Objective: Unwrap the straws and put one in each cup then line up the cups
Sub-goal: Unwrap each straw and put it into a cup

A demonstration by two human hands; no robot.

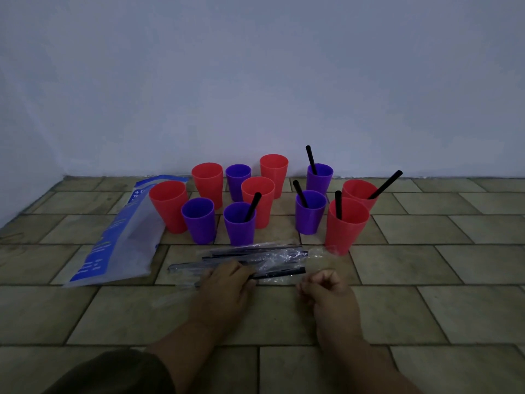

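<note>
Nearest the camera: two bare forearms reaching over a tiled floor [426, 308], dark sleeve [113, 373] at lower left. Left hand [227, 288] palm down on the pile of wrapped straws [255, 261], fingers closing on one black straw at the pile's near edge. Right hand [324, 291] just right of the pile, fingers curled loosely together, apparently holding nothing; contact with the straws cannot be told. Beyond the pile: eleven cups standing upright in two loose clusters. Left cluster of seven, red and purple, with a straw only in the near purple cup [239, 223]. Right cluster of four, each holding a black straw: far purple cup [319, 179], near purple cup [309, 213], far red cup [359, 193], near red cup [345, 227]. Left of the cups: flat blue-and-white plastic bag [119, 240]. Background: pale wall [255, 81].
</note>
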